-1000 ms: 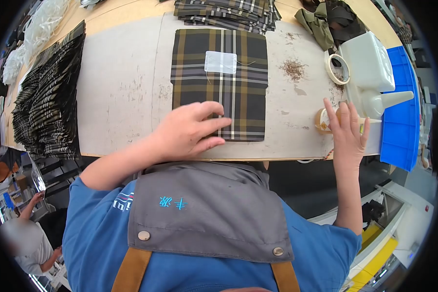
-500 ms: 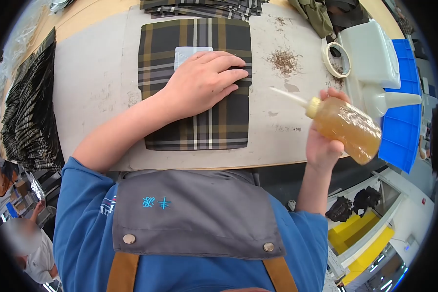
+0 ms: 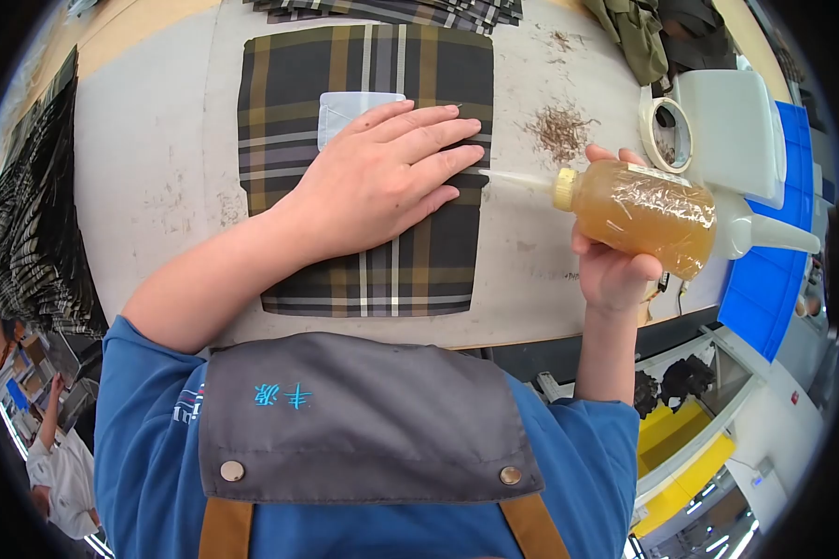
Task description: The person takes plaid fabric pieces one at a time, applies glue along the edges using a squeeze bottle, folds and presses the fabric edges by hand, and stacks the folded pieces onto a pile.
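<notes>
My left hand (image 3: 387, 177) lies flat with its fingers stretched out over a plaid fabric panel (image 3: 364, 289) in black, brown, grey and white. Partly under that hand is a small pale rectangular patch (image 3: 345, 112) on the panel. My right hand (image 3: 615, 270) is wrapped round a clear squeeze bottle (image 3: 653, 210) of amber liquid, held tilted. Its yellow cap (image 3: 565, 189) and thin pale nozzle (image 3: 517, 180) point left, the tip close to the panel's right edge. Whether the tip touches the fabric I cannot tell.
More plaid pieces lie at the table's far edge (image 3: 419, 11), and a tall fabric stack (image 3: 37, 214) stands at left. Brown thread scraps (image 3: 559, 130), a tape roll (image 3: 667, 135), a white container (image 3: 732, 130) and a blue tray (image 3: 764, 298) are on the right.
My right hand has brought the bottle left, its nozzle now near the panel's right edge and more level. My left hand stays on the panel, its fingers slightly more spread. The view has shifted slightly.
</notes>
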`<state>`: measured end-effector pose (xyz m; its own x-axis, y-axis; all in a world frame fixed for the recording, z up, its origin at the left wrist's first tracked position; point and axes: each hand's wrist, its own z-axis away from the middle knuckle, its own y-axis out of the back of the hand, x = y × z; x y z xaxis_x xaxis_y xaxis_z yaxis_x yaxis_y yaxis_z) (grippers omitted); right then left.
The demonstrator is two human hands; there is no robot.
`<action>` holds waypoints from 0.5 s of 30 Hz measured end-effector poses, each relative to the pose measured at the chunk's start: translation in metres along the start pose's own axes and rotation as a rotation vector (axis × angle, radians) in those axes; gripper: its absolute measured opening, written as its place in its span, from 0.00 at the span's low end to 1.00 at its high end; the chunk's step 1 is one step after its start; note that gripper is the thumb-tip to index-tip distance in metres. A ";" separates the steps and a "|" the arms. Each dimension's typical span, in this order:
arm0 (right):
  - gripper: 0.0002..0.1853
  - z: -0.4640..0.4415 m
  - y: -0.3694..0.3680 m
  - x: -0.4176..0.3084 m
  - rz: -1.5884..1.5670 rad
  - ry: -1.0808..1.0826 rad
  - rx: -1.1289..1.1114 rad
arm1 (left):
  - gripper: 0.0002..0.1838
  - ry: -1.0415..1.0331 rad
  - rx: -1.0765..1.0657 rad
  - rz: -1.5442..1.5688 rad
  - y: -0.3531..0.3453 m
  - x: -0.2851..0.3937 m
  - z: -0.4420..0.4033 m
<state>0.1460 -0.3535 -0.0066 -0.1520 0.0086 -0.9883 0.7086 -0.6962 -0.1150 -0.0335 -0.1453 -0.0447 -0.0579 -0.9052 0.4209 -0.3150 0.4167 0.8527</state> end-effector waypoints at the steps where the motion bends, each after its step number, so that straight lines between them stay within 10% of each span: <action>1: 0.70 -0.002 -0.001 0.000 0.002 -0.002 -0.003 | 0.23 0.004 0.001 0.001 0.000 0.000 0.000; 15: 0.69 -0.007 0.003 0.001 0.069 -0.018 0.080 | 0.28 0.020 -0.067 -0.017 0.001 0.001 -0.001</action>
<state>0.1527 -0.3504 -0.0090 -0.1176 -0.0542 -0.9916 0.6604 -0.7500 -0.0373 -0.0333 -0.1451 -0.0431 -0.0338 -0.9105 0.4121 -0.2514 0.4068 0.8783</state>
